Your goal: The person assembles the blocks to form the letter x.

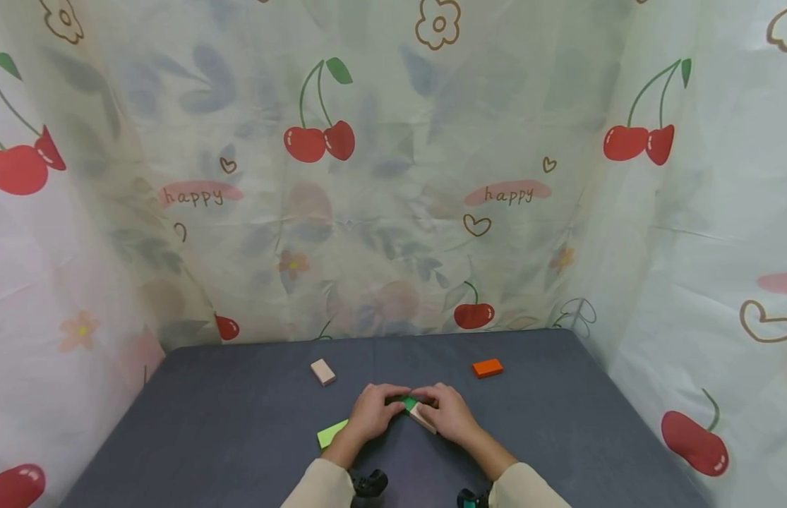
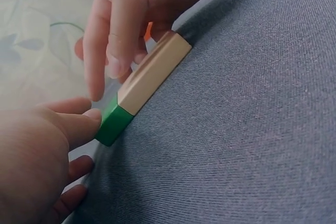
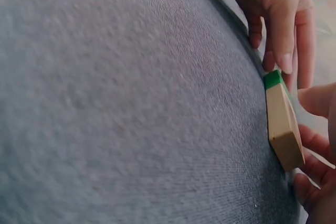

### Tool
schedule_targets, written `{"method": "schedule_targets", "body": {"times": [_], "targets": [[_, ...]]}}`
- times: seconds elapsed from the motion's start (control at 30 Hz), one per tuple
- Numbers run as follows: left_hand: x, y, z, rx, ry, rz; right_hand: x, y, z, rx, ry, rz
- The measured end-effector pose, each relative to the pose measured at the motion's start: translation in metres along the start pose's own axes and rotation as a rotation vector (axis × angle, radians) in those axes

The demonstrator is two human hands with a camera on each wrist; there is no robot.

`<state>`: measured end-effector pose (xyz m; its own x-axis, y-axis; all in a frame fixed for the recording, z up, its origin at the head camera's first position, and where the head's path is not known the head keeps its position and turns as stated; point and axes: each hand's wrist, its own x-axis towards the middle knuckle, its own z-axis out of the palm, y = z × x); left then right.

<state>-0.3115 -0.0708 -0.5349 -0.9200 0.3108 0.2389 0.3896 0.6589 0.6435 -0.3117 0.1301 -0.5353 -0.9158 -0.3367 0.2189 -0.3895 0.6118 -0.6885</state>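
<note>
On the grey table (image 1: 228, 423): left hand (image 1: 370, 410) relaxed, thumb on green block (image 2: 115, 124); right hand (image 1: 452, 415) loose, fingers at pale wood block (image 2: 156, 77) butting the green

On the table (image 1: 253, 423), I see touching blocks (image 2: 142, 88) between the left hand (image 1: 372, 410) and right hand (image 1: 452, 414), a near block (image 1: 332, 433) by the left wrist, and a back-left block (image 1: 322, 372) and back-right block (image 1: 488, 368) beyond.
</note>
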Motion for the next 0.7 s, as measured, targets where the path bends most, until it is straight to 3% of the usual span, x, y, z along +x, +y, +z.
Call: {"method": "schedule_targets", "body": {"times": [0.27,0.7], "targets": [[-0.003,-0.003,-0.009,-0.082,-0.025,-0.005,0.004,0.004,-0.002,0.0,-0.041,-0.026],[-0.016,-0.015,-0.03,-0.109,0.038,0.016,0.012,0.011,-0.005,0.003,-0.101,-0.093]]}}
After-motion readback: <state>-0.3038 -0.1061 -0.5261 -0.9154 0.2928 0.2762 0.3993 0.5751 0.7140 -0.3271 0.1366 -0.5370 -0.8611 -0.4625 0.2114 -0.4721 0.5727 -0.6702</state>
